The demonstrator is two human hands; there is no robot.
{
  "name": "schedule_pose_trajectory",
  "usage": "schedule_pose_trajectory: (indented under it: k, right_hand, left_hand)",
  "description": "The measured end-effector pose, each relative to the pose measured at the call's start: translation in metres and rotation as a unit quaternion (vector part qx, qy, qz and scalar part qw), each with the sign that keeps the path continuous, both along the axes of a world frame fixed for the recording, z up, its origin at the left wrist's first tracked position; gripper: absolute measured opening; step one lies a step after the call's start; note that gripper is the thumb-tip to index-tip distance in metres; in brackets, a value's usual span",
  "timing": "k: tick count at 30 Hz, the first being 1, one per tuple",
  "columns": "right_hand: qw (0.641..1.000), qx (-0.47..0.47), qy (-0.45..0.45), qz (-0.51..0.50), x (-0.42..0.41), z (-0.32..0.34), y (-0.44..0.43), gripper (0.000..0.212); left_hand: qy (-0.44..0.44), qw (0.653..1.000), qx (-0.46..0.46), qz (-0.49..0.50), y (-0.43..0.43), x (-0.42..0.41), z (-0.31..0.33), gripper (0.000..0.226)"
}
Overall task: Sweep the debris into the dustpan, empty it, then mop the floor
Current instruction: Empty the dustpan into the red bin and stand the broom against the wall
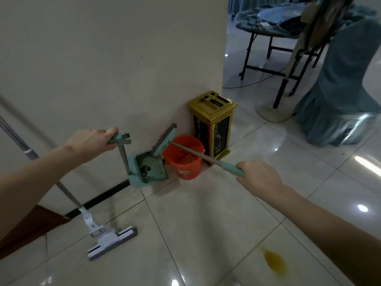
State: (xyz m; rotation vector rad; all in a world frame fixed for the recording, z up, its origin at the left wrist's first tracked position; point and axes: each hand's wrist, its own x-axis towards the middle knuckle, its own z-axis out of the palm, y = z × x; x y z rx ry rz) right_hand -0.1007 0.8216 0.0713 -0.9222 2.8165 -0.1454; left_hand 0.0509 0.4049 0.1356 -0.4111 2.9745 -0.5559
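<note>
My left hand (92, 141) grips the top of the teal dustpan's handle (118, 140). The dustpan (148, 169) is tipped up near the wall, with a small dark bit of debris (145, 169) in its tray. My right hand (258, 176) holds the teal grip of the broom (198, 154), whose head (165, 141) rests at the dustpan's upper edge, beside the orange bucket (186, 159). A sponge mop (112, 242) leans against the wall at the left, its head on the floor. A yellow-orange stain (275, 263) lies on the tile in front of me.
A gold and black bin (213, 124) stands at the wall corner behind the bucket. Farther right are a folding table (268, 44), a chair in a teal cover (342, 96), a round fan base (272, 110) and a cable on the floor.
</note>
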Motion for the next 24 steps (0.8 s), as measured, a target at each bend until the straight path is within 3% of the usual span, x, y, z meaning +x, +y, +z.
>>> schedule_pose_trajectory:
  k: [12, 24]
  right_hand:
    - [0.998, 0.051, -0.004, -0.033, 0.090, -0.016, -0.102, 0.014]
    - [0.990, 0.130, -0.013, -0.053, 0.107, -0.037, -0.130, 0.013]
  left_hand:
    - [-0.054, 0.997, 0.053, -0.024, -0.102, 0.063, -0.073, 0.034]
    - [-0.143, 0.981, 0.053, -0.119, -0.150, 0.039, -0.124, 0.038]
